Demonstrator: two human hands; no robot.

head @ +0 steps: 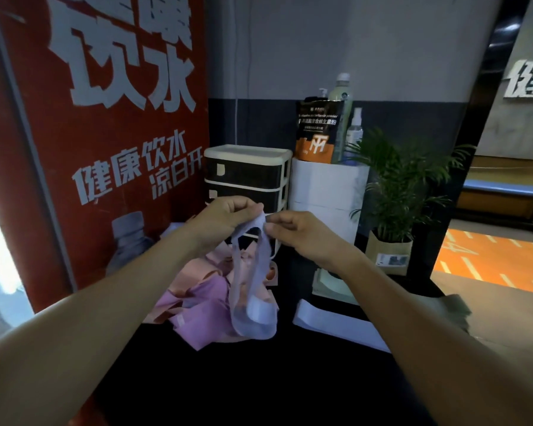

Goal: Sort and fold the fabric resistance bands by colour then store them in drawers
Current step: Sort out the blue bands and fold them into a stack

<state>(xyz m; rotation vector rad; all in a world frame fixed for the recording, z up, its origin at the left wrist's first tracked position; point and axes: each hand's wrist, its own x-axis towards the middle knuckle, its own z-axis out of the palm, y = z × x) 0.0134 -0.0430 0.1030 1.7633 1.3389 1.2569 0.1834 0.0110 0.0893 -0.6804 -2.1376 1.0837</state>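
We've got both hands up over the dark table [259, 379], and they meet at the top of a pale lilac band [253, 290]. The left hand [225, 219] has its fingers curled down, pinching the band's upper edge; the right hand [293, 232] pinches the same edge just beside it, thumb and forefinger closed on the fabric. The band hangs as a long loop, its long axis running near upright, the top held in front of the drawer unit [246, 176] and the bottom curve just above or touching the table; we cannot tell which. Behind and left of the loop lies a heap of pink bands [194, 290], loose and tangled. To the right, a folded lilac strip [336, 324] lies flat on the table, apart from the heap.
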